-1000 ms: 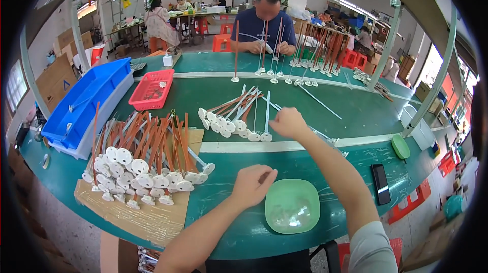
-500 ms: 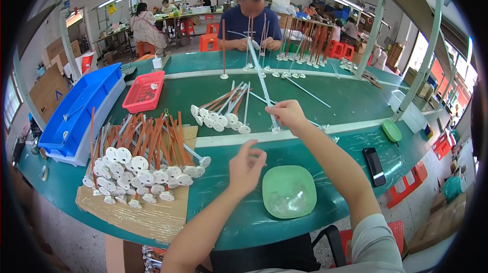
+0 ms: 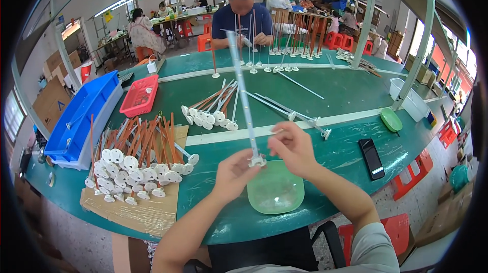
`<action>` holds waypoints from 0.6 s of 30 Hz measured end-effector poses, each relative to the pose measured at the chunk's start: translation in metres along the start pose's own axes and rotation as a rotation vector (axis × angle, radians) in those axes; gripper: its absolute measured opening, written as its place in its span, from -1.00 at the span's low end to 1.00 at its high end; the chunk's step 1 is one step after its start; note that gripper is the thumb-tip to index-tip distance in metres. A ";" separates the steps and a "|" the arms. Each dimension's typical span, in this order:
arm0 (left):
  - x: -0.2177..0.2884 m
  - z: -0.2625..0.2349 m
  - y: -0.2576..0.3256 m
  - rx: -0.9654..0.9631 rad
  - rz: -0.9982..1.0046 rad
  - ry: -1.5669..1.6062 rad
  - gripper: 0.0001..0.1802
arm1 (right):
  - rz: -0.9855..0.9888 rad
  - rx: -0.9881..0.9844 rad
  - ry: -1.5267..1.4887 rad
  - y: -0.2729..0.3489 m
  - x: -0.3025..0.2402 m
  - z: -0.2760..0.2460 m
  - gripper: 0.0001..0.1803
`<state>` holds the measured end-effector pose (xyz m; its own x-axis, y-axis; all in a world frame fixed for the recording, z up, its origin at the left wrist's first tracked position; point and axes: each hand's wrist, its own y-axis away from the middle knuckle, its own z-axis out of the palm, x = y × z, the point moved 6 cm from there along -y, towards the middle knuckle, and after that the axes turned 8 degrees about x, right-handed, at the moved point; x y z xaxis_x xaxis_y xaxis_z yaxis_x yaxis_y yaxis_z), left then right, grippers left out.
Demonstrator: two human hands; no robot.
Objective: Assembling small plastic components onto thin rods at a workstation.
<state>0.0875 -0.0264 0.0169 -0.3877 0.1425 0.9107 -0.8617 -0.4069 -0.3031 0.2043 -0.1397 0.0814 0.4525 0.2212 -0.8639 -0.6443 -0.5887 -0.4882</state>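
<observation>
My left hand (image 3: 235,175) has its fingers closed around the white base (image 3: 257,161) of a pale, see-through rod (image 3: 244,100). Small yellowish spots run along that rod, which stands nearly upright, its top tilted a little left. To the right of the base is my right hand (image 3: 294,150), thumb and fingers curled but apart, with nothing visible between them. Beneath both hands sits a light green bowl (image 3: 300,199); its contents are too small to make out. Just past my right hand, several similar rods (image 3: 284,110) with white bases lie on the green table (image 3: 325,156).
At left, brown and grey rods with white disc bases (image 3: 129,162) are heaped on cardboard (image 3: 137,219). A red basket (image 3: 145,82) and blue tray (image 3: 81,120) stand behind. A phone (image 3: 371,158) lies right, near a small green dish (image 3: 391,119). Opposite, a co-worker (image 3: 243,19) handles rods.
The rod has come nearer to me and turned more upright. My left hand has taken hold of its base, and my right hand has let go. The head view has shifted slightly.
</observation>
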 end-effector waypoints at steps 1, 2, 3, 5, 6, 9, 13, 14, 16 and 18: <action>0.001 -0.005 0.001 0.055 0.000 0.067 -0.54 | -0.318 0.056 0.223 0.008 -0.013 -0.004 -0.76; 0.003 -0.006 0.003 0.066 -0.004 0.062 -0.54 | -0.312 0.050 0.214 0.011 -0.009 -0.004 -0.76; 0.005 -0.004 0.006 0.053 -0.055 0.119 -0.57 | -0.629 -0.024 0.255 0.023 -0.028 0.003 -0.69; 0.004 -0.003 0.010 0.049 -0.119 0.175 -0.60 | -0.932 -0.100 0.285 0.038 -0.035 0.012 -0.62; 0.004 0.001 0.012 0.023 -0.118 0.209 -0.57 | -1.039 -0.060 0.319 0.044 -0.037 0.014 -0.60; 0.002 0.008 0.016 -0.023 -0.094 0.232 -0.51 | -1.097 0.005 0.379 0.056 -0.035 0.005 -0.60; 0.004 0.018 0.018 -0.097 -0.089 0.240 -0.46 | -1.094 0.024 0.412 0.050 -0.042 -0.003 -0.71; 0.003 0.018 0.018 -0.093 -0.101 0.249 -0.46 | -1.080 0.017 0.415 0.051 -0.040 -0.004 -0.71; 0.007 0.016 0.019 -0.108 -0.016 0.162 -0.48 | -1.107 0.009 0.452 0.055 -0.038 0.000 -0.74; 0.003 0.017 0.021 -0.087 -0.055 0.182 -0.49 | -1.092 0.008 0.470 0.059 -0.038 -0.003 -0.75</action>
<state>0.0736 -0.0496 0.0176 -0.3856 0.3261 0.8631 -0.9050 -0.3159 -0.2849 0.1509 -0.1846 0.0861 0.9454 0.2946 0.1390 0.2196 -0.2610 -0.9400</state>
